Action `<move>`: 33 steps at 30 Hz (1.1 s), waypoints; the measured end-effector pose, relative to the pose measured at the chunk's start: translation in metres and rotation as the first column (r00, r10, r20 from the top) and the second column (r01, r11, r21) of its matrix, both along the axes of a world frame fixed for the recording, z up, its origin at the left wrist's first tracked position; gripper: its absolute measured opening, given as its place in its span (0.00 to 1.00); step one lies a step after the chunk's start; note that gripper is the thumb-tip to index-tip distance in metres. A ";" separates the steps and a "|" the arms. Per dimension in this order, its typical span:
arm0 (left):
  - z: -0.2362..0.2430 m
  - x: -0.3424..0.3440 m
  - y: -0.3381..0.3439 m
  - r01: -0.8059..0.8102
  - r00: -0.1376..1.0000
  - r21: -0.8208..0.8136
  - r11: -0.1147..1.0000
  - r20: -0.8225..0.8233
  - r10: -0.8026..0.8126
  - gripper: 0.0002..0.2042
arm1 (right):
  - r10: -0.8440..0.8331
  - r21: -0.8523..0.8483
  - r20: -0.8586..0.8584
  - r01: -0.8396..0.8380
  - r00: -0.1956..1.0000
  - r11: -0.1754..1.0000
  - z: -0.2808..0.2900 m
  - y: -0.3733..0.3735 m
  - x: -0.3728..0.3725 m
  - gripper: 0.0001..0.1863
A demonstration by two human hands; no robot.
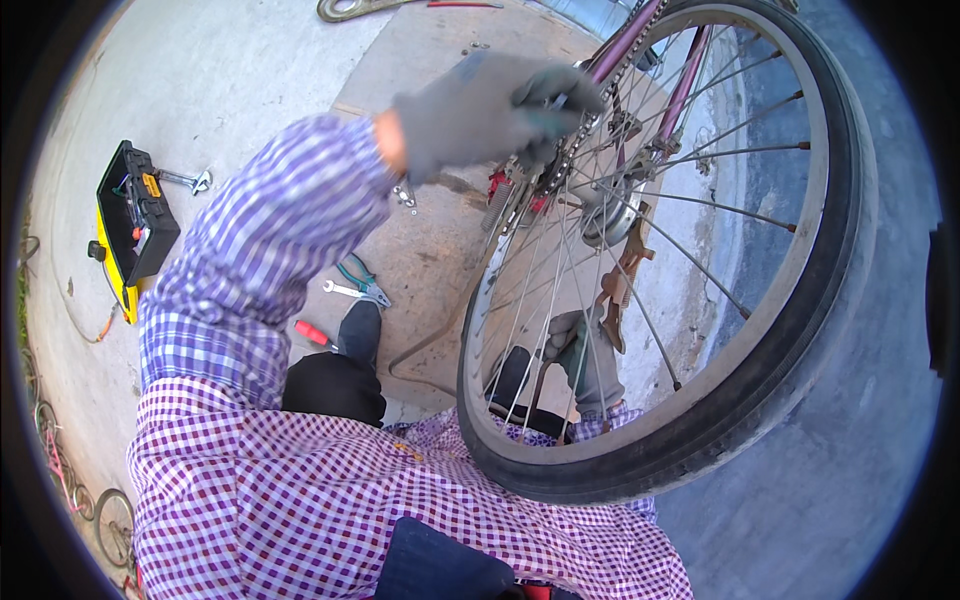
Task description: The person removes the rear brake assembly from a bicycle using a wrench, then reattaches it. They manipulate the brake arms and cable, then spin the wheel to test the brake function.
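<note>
A bicycle wheel [800, 360] with a black tyre and thin spokes tilts in front of me on the right. My left hand [480, 112], in a grey glove, is up beside the chain [590, 125] near the hub. Its fingers are curled and blurred; what lies between them cannot be made out. Behind the spokes, low down, my right hand [588, 360] shows in a grey-green glove. Its fingers look bent, and the spokes partly hide what they grip. Close beside it is a brown, notched flat piece [622, 290]. The purple frame [625, 40] rises above the hub.
Pliers [362, 280], a wrench [343, 289] and a red-handled tool [314, 332] lie on the concrete by my foot. Farther left stands a black and yellow toolbox [150, 215] with an adjustable wrench [198, 182] beside it. A small wheel [114, 525] shows at the lower left.
</note>
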State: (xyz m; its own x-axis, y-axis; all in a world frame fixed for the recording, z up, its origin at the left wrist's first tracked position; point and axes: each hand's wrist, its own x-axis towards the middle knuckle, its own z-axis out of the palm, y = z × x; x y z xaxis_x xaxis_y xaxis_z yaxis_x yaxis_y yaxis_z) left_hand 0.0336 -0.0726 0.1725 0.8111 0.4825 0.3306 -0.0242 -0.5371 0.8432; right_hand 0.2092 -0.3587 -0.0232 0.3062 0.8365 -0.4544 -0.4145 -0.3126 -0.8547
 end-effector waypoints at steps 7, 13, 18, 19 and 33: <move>-0.039 0.061 0.094 -0.237 0.971 -0.256 0.937 -0.045 0.234 0.17 | -0.028 0.090 0.053 0.023 0.998 0.996 0.002 0.000 -0.008 0.28; -0.130 0.047 0.137 -0.526 0.837 -0.510 0.680 -0.454 0.307 0.16 | -0.009 0.064 0.093 0.003 0.996 0.998 0.009 0.007 -0.018 0.27; -0.176 0.010 0.116 -0.441 0.861 -0.759 0.479 -0.509 -0.015 0.18 | -0.020 0.058 0.097 0.015 0.995 0.998 0.015 0.012 -0.024 0.27; -0.181 0.003 0.104 -0.433 0.867 -0.800 0.416 -0.495 -0.050 0.19 | -0.008 0.060 0.080 0.003 0.997 0.998 0.016 0.014 -0.023 0.27; -0.112 -0.072 -0.029 -0.385 0.901 -0.442 0.810 -0.371 0.226 0.25 | -0.002 0.063 -0.011 0.003 1.000 0.998 -0.014 -0.004 0.017 0.32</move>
State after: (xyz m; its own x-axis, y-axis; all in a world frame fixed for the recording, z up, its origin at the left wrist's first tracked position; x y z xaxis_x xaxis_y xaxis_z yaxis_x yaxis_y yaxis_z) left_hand -0.0389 -0.1016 0.0610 0.6111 0.7530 -0.2438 0.3542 0.0153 0.9350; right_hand 0.2264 -0.3632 -0.0367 0.3036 0.8628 -0.4043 -0.4242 -0.2575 -0.8682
